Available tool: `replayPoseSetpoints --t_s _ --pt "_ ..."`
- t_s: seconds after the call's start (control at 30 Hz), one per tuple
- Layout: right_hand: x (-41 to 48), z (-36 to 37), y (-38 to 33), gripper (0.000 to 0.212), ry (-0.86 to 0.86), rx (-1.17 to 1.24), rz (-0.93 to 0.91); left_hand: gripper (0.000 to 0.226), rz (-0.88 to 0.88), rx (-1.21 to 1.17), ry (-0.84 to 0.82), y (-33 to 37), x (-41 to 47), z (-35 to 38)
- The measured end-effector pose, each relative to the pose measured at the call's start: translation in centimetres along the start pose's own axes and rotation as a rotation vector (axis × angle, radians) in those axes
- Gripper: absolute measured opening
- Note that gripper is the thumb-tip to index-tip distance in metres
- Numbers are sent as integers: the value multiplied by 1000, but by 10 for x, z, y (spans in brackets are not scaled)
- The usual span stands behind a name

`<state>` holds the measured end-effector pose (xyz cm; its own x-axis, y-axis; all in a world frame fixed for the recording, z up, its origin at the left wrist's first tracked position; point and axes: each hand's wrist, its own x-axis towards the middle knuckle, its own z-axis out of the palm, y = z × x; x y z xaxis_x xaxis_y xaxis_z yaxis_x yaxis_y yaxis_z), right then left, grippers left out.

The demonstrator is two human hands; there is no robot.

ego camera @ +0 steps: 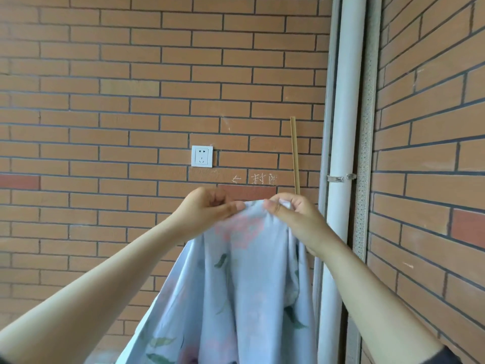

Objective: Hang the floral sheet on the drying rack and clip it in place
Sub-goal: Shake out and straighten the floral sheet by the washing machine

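Pale blue cotton-like floral sheet (236,285), printed with pink blooms and green leaves, hangs in soft folds from two raised hands at centre. Left hand (204,211) pinches the sheet's top edge between thumb and fingers; right hand (294,214) grips the same edge just beside it, fingers curled around bunched cloth. Behind stands a rough orange brick wall (105,101) with one white square power socket (201,156). One thin wooden stick (294,153) leans upright on the right, near one smooth grey vertical pipe (346,127) in the corner. Open wall space lies left of the arms.
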<state>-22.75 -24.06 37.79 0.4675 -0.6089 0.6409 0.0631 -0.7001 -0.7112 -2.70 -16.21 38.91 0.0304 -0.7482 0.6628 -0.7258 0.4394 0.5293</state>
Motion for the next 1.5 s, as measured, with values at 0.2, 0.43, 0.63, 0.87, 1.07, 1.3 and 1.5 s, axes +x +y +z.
replayPoseSetpoints --t_s 0.2,0.43,0.63,0.87,1.07,1.3,1.5 --pt "-1 -51 -3 20 314 -235 -72 54 -304 -125 -114 -80 -59 15" --pt "-18 -48 9 27 354 -505 -9 45 -242 49 283 -84 -50 10" --pt "-27 -38 -23 35 456 -662 -7 42 -133 28 404 -33 -23 -32" --pt "-43 -60 -167 41 609 -619 -234 42 66 92 524 105 -44 -112" --pt "-107 -79 -269 31 597 -604 -371 40 115 147 656 216 -116 -143" --pt "-174 -104 -342 33 563 -586 -440 41 139 211 704 319 -177 -170" --pt "-201 -95 -373 31 582 -537 -459 42 148 281 711 358 -216 -192"
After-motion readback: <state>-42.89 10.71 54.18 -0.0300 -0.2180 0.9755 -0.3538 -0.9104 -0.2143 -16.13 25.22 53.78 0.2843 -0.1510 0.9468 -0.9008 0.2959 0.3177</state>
